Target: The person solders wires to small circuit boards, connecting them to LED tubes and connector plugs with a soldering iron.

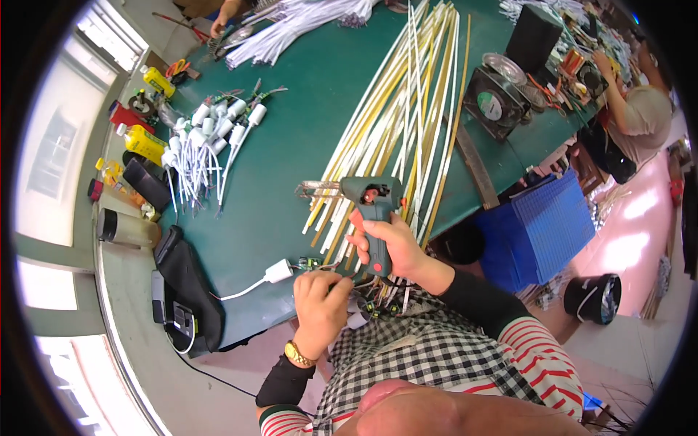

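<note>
My right hand (398, 243) grips the handle of a dark grey-green pistol-grip tool (356, 189) with a red trigger; a wire cage surrounds its front end, which points left. Left of it and lower, my left hand (318, 301) is closed in a pinch at the table's near edge. What its fingertips hold is too small to make out. Just beyond those fingers lie a small green circuit board (310, 262) and a white plastic cap (278, 272) with a white cable. Long white and yellow strips (392, 109) run away from me under the tool.
White caps with cables (207, 138) lie bunched on the green table (240, 196) at left. Yellow bottles (142, 144) and a black pouch (190, 283) line the left edge. A fan (496, 102) stands at right, above a blue crate (552, 225). Other people work at the far side.
</note>
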`<state>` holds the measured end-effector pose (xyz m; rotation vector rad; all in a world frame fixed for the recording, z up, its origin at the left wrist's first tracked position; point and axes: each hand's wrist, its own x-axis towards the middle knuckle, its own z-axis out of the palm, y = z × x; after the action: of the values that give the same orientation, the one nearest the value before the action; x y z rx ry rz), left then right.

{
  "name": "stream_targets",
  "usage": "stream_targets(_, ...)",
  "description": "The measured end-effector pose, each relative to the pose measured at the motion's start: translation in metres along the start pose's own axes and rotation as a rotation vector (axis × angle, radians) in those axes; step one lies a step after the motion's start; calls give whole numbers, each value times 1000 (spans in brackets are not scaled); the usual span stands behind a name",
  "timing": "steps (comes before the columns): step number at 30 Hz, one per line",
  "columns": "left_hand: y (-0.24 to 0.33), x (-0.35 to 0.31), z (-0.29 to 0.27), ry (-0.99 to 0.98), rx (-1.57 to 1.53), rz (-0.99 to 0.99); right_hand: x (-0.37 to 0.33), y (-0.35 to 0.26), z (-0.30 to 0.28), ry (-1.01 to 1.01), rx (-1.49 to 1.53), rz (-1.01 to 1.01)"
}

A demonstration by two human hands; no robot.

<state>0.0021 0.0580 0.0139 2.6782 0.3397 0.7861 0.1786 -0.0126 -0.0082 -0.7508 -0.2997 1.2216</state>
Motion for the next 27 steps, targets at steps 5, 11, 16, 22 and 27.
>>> stream_targets(5,-2,13,5,35,-54,-189,6,-6,3,16,-17,27)
stream_targets(11,-8,21,16,60,-152,-355,14,-7,0,-3,-39,-46)
stream_targets(16,-8,17,20,24,-170,-412,11,-3,-2,-30,-41,-28)
stream_targets(22,-1,19,20,-40,-246,-533,6,-5,-3,-44,-120,-18)
stream_targets(27,0,15,29,12,-203,-470,7,-5,-5,-56,-115,-19)
